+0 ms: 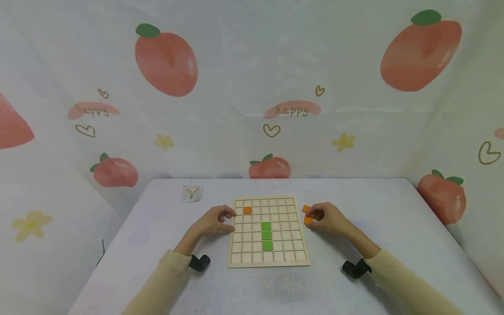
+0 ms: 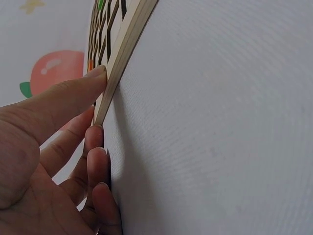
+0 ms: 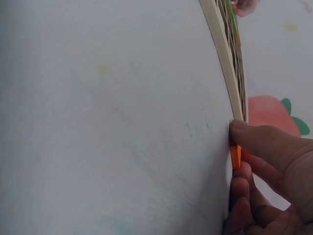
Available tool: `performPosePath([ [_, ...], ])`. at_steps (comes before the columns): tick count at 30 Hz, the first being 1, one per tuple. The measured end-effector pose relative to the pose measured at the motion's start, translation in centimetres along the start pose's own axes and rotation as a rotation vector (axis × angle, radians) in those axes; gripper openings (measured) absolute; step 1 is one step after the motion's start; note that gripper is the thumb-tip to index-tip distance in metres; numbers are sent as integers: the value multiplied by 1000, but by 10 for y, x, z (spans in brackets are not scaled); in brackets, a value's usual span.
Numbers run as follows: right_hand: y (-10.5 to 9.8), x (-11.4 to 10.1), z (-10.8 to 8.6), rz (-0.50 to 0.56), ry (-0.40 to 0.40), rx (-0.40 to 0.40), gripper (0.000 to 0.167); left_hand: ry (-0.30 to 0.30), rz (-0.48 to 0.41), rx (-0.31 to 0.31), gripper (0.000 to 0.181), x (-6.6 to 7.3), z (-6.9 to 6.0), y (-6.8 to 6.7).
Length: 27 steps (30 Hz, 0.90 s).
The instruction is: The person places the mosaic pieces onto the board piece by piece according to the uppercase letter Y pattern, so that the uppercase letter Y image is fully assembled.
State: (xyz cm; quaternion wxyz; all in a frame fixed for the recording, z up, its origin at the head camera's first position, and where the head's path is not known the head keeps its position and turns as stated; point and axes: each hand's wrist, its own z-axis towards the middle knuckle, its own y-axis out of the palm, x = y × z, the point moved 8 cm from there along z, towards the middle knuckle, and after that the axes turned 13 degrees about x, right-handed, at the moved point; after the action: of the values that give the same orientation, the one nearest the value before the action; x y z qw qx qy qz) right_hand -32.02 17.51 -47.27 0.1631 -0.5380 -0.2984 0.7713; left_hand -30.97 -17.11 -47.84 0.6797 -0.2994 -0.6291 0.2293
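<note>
On the table lies a square wooden grid board (image 1: 257, 259) with one orange tile (image 1: 247, 210) near its upper left. Three green tiles (image 1: 267, 235) stand in a column around its middle. My left hand (image 1: 214, 221) touches the board's left edge, the thumb and index fingertip set apart along it. In the left wrist view, its other fingers are bent beside the rim. Just off the board's right side, my right hand (image 1: 328, 218) pinches an orange tile (image 3: 235, 156) between thumb and fingers, low at the tabletop. Another orange tile (image 1: 306, 208) shows beside those fingers, partly covered.
A small paper card (image 1: 191, 194) printed with a coloured grid pattern lies at the table's back left. Behind the white table (image 1: 354, 192) hangs a curtain (image 1: 228, 92) with fruit prints. Both wrists carry black camera mounts (image 1: 200, 263).
</note>
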Motion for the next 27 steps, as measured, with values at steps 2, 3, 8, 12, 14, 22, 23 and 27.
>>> performPosePath([
  [2, 0, 1, 0, 5, 21, 2, 21, 1, 2, 1, 38, 0, 0, 0],
  [3, 0, 1, -1, 11, 21, 2, 21, -2, 0, 0, 39, 0, 0, -1],
  [8, -2, 1, -1, 49, 25, 10, 21, 6, -1, -5, 38, 0, 1, -1],
  [12, -5, 1, -1, 108, 32, -3, 22, 3, -3, -9, 39, 0, 0, 0],
  [14, -7, 2, -2, 137, 56, -8, 23, 3, -2, -9, 39, 0, 1, 0],
  [22, -11, 3, -3, 211, 116, -37, 25, -11, 5, -1, 38, -2, 1, 1],
  [23, -11, 3, -2, 218, 117, -41, 25, -6, 4, 0, 38, -2, 1, 1],
  [27, -10, 3, -2, 241, 141, -46, 25, 6, -6, -3, 38, -1, 1, 1],
])
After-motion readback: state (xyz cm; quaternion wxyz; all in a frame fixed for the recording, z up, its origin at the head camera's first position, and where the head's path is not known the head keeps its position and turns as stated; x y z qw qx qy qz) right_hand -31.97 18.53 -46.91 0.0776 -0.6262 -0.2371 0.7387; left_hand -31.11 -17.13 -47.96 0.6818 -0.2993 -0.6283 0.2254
